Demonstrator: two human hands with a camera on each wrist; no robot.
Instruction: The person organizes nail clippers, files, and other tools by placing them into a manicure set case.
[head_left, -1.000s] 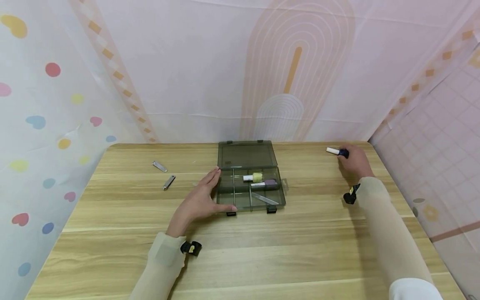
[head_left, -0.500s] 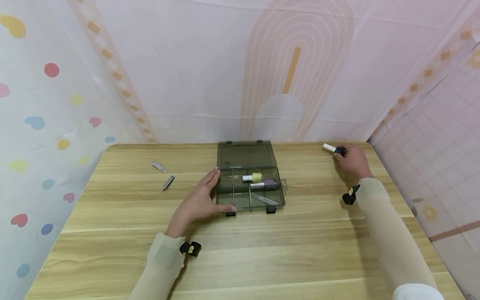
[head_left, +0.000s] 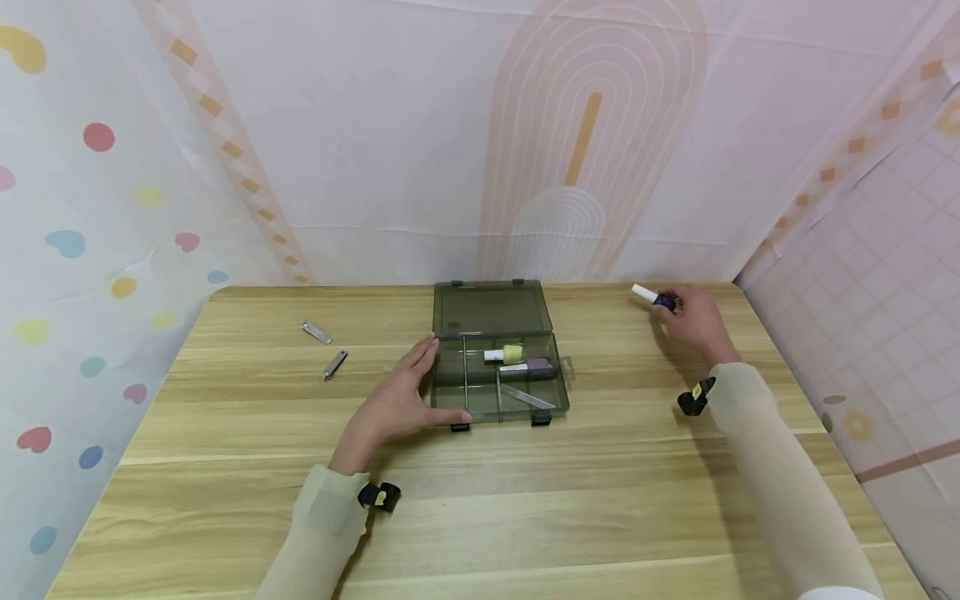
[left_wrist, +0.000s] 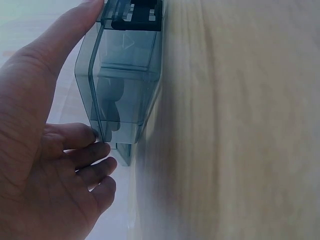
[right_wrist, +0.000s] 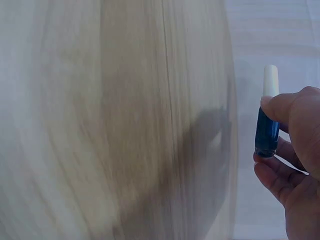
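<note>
Blue bottle (head_left: 657, 298) w/ white cap, pinched in R hand (head_left: 693, 321) above table's (head_left: 600, 500) far right corner. L hand (head_left: 396, 400), fingers straight, rests against open box's (head_left: 497, 367) left wall. Clippers (head_left: 336, 364) lie far left.

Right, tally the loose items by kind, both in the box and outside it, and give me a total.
Nail polish bottles: 3, blue held by the right hand, yellow and purple in the box that the left hand touches
Nail clippers: 2, far one, near one
Nail files: 1
Total: 6
</note>
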